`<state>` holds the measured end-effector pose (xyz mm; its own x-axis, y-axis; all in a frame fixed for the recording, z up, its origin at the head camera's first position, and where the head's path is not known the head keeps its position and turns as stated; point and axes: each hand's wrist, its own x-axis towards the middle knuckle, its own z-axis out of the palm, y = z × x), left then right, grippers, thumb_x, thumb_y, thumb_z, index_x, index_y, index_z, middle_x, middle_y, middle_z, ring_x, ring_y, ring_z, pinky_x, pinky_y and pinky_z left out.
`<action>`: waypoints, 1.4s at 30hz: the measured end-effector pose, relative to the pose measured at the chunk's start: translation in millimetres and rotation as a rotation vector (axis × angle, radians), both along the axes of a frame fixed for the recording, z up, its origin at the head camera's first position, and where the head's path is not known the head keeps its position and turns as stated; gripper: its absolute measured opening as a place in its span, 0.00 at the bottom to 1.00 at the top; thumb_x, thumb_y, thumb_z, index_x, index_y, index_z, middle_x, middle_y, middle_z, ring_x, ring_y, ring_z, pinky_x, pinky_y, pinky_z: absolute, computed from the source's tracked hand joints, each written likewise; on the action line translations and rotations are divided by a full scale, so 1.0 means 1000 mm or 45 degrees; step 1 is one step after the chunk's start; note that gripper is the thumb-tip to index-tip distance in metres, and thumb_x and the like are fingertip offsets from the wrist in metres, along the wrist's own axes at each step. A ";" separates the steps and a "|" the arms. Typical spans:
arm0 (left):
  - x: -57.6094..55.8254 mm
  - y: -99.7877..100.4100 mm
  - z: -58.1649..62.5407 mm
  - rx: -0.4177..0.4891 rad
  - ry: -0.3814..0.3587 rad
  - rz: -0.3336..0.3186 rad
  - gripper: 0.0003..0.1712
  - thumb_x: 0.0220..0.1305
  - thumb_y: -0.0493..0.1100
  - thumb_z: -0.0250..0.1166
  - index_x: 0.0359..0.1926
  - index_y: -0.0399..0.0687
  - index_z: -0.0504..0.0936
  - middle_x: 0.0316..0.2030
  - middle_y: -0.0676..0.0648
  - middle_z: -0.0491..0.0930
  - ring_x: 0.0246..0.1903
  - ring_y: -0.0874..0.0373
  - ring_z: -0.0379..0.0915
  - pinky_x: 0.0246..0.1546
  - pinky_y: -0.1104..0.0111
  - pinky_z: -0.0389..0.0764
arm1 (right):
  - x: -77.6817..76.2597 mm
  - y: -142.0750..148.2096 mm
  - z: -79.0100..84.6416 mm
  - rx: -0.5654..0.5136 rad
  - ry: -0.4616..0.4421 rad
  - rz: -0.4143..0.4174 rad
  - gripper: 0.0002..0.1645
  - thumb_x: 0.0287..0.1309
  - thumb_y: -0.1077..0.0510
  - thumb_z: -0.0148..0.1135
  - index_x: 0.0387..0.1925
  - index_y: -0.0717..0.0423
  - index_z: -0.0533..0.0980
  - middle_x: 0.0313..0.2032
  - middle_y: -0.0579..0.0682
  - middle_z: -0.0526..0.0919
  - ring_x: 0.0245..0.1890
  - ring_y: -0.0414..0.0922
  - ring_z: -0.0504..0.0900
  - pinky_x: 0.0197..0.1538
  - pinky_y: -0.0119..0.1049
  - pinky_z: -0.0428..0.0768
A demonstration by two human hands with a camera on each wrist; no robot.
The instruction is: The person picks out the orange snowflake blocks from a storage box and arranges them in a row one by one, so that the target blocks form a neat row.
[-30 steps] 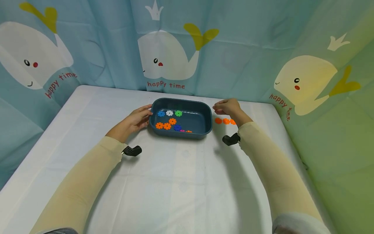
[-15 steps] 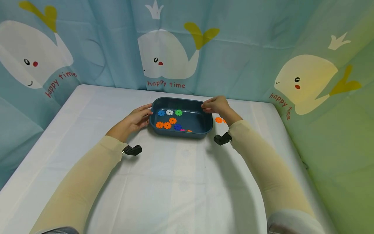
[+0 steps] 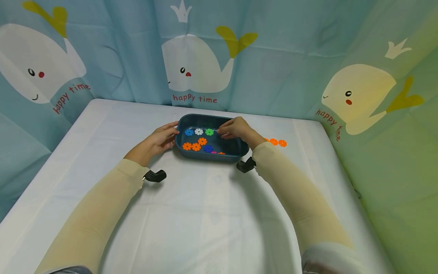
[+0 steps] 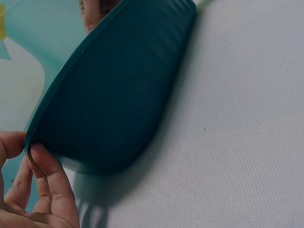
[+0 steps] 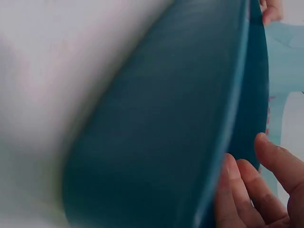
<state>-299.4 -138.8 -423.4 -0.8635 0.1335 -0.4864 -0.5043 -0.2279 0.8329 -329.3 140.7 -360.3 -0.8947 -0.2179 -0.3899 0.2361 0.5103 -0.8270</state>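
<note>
A dark teal plastic bin [image 3: 211, 156] sits toward the far side of the table. My left hand [image 3: 161, 140] pinches its left rim; in the left wrist view, thumb and fingers [image 4: 53, 175] lie on either side of the rim. My right hand [image 3: 235, 128] is over the right half of the bin. In the right wrist view its thumb [image 5: 280, 159] stands apart from the fingers, and I see nothing between them. Inside the bin lie several notched snowflake discs, among them a green disc [image 3: 209, 132], a white disc [image 3: 199, 131] and an orange disc [image 3: 196, 147].
Right of the bin, orange notched discs [image 3: 282, 143] lie in a row on the white tabletop [image 3: 191, 213], partly hidden by the right forearm. A whale-print curtain [image 3: 280, 76] hangs behind the table and along its sides. A black camera mount [image 3: 246, 165] juts from the right wrist.
My right hand has moved left, from beyond the bin's right end to over its inside. More of the orange discs' right end shows now. The left hand and bin stay put.
</note>
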 end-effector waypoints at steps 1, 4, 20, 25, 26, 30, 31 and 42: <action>0.000 0.000 0.000 -0.001 -0.002 -0.001 0.36 0.67 0.36 0.56 0.74 0.60 0.63 0.49 0.53 0.71 0.39 0.63 0.69 0.29 0.78 0.75 | 0.001 -0.003 -0.001 0.001 -0.005 0.014 0.21 0.61 0.63 0.66 0.54 0.71 0.78 0.53 0.65 0.81 0.50 0.56 0.84 0.56 0.46 0.79; 0.000 0.000 0.000 -0.011 -0.006 -0.001 0.35 0.67 0.37 0.57 0.74 0.61 0.63 0.50 0.53 0.71 0.40 0.63 0.69 0.30 0.78 0.75 | 0.002 -0.011 -0.005 0.000 -0.025 0.044 0.21 0.61 0.63 0.65 0.55 0.70 0.78 0.53 0.64 0.81 0.52 0.58 0.82 0.56 0.46 0.79; -0.001 0.000 -0.004 -0.003 0.009 -0.013 0.36 0.67 0.37 0.57 0.74 0.61 0.63 0.48 0.53 0.70 0.37 0.65 0.70 0.28 0.78 0.75 | 0.002 -0.037 -0.031 0.095 0.024 0.107 0.17 0.58 0.63 0.68 0.49 0.65 0.82 0.50 0.61 0.84 0.46 0.53 0.85 0.48 0.37 0.83; 0.000 -0.001 -0.003 0.000 0.011 -0.014 0.36 0.67 0.37 0.57 0.74 0.61 0.63 0.48 0.53 0.70 0.37 0.65 0.70 0.28 0.79 0.75 | 0.000 -0.041 -0.036 0.110 0.058 0.103 0.16 0.57 0.63 0.69 0.48 0.65 0.83 0.47 0.62 0.85 0.44 0.53 0.86 0.45 0.36 0.84; 0.000 -0.001 -0.002 -0.001 0.012 -0.015 0.36 0.67 0.37 0.57 0.74 0.61 0.63 0.48 0.53 0.70 0.37 0.65 0.70 0.28 0.79 0.75 | 0.000 -0.042 -0.037 0.115 0.065 0.105 0.16 0.57 0.63 0.69 0.47 0.65 0.83 0.47 0.62 0.85 0.44 0.53 0.86 0.45 0.36 0.84; 0.000 -0.001 -0.001 -0.010 0.012 -0.019 0.36 0.67 0.37 0.57 0.74 0.61 0.63 0.48 0.53 0.70 0.36 0.64 0.69 0.27 0.79 0.74 | -0.001 -0.044 -0.040 0.139 0.085 0.100 0.14 0.56 0.64 0.70 0.45 0.64 0.84 0.46 0.61 0.85 0.42 0.52 0.87 0.42 0.34 0.84; 0.000 -0.002 -0.001 -0.012 0.011 -0.020 0.36 0.67 0.37 0.57 0.74 0.61 0.63 0.48 0.53 0.70 0.36 0.64 0.69 0.27 0.79 0.74 | -0.001 -0.044 -0.040 0.145 0.089 0.097 0.14 0.56 0.64 0.70 0.45 0.64 0.84 0.46 0.61 0.85 0.41 0.51 0.87 0.42 0.34 0.84; -0.001 -0.001 -0.001 -0.004 -0.004 -0.023 0.35 0.68 0.37 0.56 0.74 0.62 0.63 0.53 0.51 0.70 0.36 0.65 0.70 0.27 0.79 0.75 | 0.003 -0.050 -0.044 0.257 0.172 0.073 0.14 0.54 0.61 0.72 0.43 0.62 0.85 0.46 0.58 0.86 0.41 0.51 0.87 0.44 0.36 0.84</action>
<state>-300.9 -140.2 -424.5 -0.8594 0.1475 -0.4896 -0.5110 -0.2165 0.8319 -325.9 90.2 -403.9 -0.9301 -0.1997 -0.3083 0.0963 0.6775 -0.7292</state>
